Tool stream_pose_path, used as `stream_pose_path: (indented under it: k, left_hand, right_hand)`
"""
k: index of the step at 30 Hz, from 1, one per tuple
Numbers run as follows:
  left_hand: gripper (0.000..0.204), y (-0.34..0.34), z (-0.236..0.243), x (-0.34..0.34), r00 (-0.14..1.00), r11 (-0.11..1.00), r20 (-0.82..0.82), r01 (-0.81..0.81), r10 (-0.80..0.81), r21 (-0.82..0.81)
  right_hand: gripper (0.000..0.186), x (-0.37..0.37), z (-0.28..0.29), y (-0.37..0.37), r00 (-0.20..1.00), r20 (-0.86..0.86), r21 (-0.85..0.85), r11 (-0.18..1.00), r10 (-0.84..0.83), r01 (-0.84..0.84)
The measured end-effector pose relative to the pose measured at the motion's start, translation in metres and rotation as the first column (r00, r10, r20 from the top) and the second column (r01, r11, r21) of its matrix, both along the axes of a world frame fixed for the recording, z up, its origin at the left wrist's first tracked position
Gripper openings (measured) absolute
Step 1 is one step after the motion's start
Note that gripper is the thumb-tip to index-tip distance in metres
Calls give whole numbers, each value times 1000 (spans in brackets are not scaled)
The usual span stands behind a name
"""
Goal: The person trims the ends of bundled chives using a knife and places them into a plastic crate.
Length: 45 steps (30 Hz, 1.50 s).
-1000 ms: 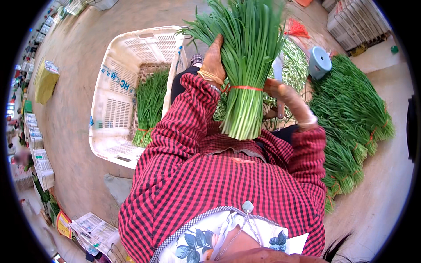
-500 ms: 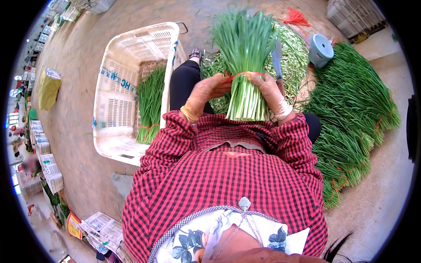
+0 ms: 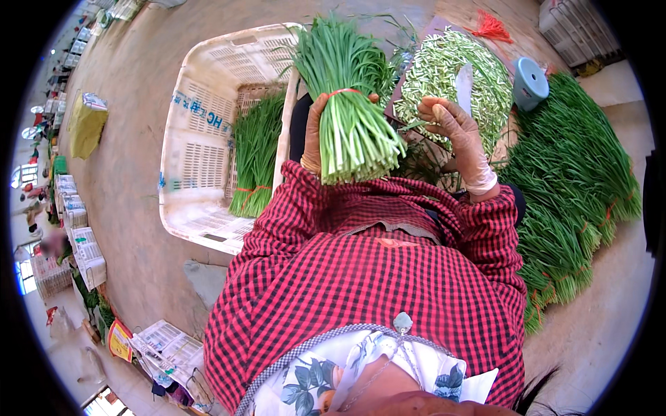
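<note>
My left hand (image 3: 313,132) is closed round a thick bunch of garlic chives (image 3: 350,132), tied with a red band. The bunch leans, its green leaves pointing away and its pale cut ends towards me. To the right of it, and apart from it, my right hand (image 3: 454,132) has its fingers pinched together; a thin green chive leaf (image 3: 414,126) sticks out at the fingertips. Both hands wear thin, stained gloves. Just beyond the right hand, a knife (image 3: 464,89) shows its pale blade over a heap of chopped stem ends (image 3: 437,76); its handle is mostly hidden.
At my left stands a white plastic crate (image 3: 198,149) with banded chives (image 3: 258,152) inside. Many more bunches (image 3: 569,173) are piled on the floor at my right, beside a blue stool (image 3: 531,83). Red ties (image 3: 491,26) lie at the far right, near stacked crates (image 3: 579,31).
My right hand has let go of the chive bunch and moved right, its fingers now pinched. My left hand has shifted left with the bunch, which now tilts.
</note>
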<state>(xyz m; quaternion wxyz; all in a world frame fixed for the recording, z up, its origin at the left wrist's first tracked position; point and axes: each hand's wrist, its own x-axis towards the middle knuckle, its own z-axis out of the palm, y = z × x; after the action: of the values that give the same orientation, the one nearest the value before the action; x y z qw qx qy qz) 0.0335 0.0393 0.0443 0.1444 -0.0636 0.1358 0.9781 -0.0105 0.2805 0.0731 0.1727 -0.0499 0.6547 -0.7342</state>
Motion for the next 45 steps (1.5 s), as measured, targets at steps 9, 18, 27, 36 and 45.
stream_pose_path:
  k: [9,18,27,36,45]
  left_hand:
    - [114,-37,-35,4,935,896,-272,310,-227,317]
    - [99,-5,-4,19,993,993,-119,-20,6,-119]
    - [94,-23,-22,22,998,982,12,65,-64,-177]
    - [89,-16,-19,17,961,997,-268,60,-72,-54]
    - [88,-23,-26,25,998,983,-24,-60,57,-176]
  right_hand:
    - [27,9,3,-30,978,-30,56,977,208,-206]
    - [26,28,22,-60,933,-186,238,935,308,-261]
    - [37,11,5,-58,981,16,131,972,195,-195]
    - [21,-15,-10,-20,958,-286,231,972,36,33]
    - [39,10,20,-28,936,19,296,892,351,-341]
